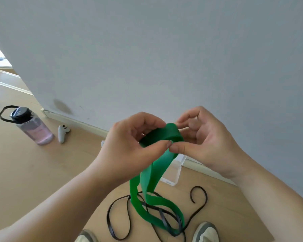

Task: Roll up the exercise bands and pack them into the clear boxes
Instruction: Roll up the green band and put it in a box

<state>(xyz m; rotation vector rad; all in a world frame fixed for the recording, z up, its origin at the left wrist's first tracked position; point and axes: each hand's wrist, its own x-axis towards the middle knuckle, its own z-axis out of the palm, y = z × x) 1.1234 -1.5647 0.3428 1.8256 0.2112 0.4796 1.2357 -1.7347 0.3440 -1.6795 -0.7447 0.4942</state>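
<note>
Thumb and forefinger of our left hand (pixel 129 144) pinch the started coil of the wide flat green rubber exercise band (pixel 153 175). Our right hand (pixel 208 137), at 3 o'clock of the coil, pinches its other side, and the thumb tips touch. The loose tail hangs toward 6 o'clock, its long axis running down to the floor. The clear plastic box (pixel 174 173) is mostly hidden behind it. Thin black rubber bands (pixel 162 217) tangle below; we cannot count them.
</note>
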